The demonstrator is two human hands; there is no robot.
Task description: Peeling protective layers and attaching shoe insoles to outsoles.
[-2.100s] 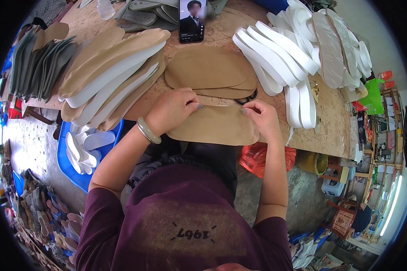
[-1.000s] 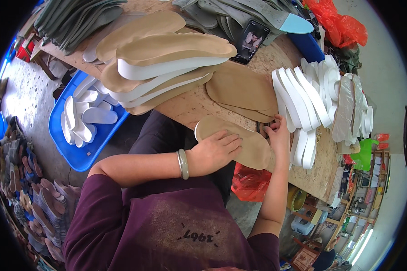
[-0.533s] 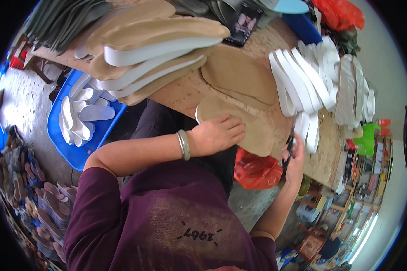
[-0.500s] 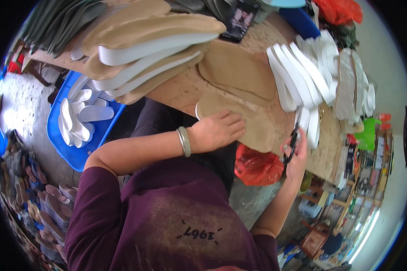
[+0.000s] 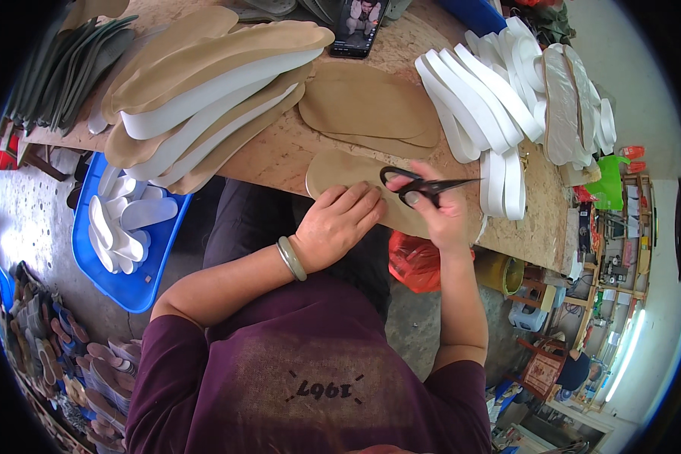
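Observation:
A tan sole-shaped piece (image 5: pixel 339 168) lies at the table's front edge, a thin white rim showing along its left side. My left hand (image 5: pixel 342 221) grips its near edge, fingers together on top; the thumb is hidden. Black-handled scissors (image 5: pixel 450 184) are in my right hand (image 5: pixel 440 213), just right of the piece and above it. Their blades point right, away from the piece, and look closed. Just behind lie flat tan sole-shaped sheets (image 5: pixel 371 106), overlapping each other.
Left on the table lean tan-covered white soles (image 5: pixel 223 91) and dark soles (image 5: pixel 76 72). White soles (image 5: pixel 480 98) stand at the right. A phone (image 5: pixel 359 29) is at the back. Below are a blue bin (image 5: pixel 132 291) of white soles and a red plastic bag (image 5: pixel 416 262).
My right hand has risen and moved left with the scissors, which have turned to point right. My left hand still rests on the tan piece. The whole view has shifted slightly.

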